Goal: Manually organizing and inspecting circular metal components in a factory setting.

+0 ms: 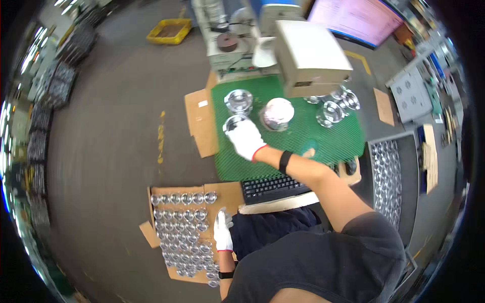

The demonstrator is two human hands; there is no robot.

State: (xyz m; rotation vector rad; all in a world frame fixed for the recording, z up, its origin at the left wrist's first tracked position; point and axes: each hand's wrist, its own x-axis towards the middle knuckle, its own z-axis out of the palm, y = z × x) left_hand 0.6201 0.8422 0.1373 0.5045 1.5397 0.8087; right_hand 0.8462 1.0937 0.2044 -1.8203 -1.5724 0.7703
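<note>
My right hand (246,140), in a white glove with a red cuff, reaches across the green mesh mat (293,151). Its fingers close on the near rim of a shiny metal cup (234,122) at the mat's left. Just beyond stands another shiny flanged cup (238,101). To the right is a round fixture with a white and pinkish top (278,112). My left hand (223,231), also gloved, hangs low beside the cardboard, fingers loosely apart and nothing plainly in them. Rows of shiny metal cups (184,227) stand on that cardboard (222,194).
A black keyboard (275,188) lies at the mat's near edge, a dark mouse (350,167) to its right. A cardboard box (313,55) overhangs the mat's back, with more metal cups (331,112) by it. A grey bin (386,177) of metal parts stands at right.
</note>
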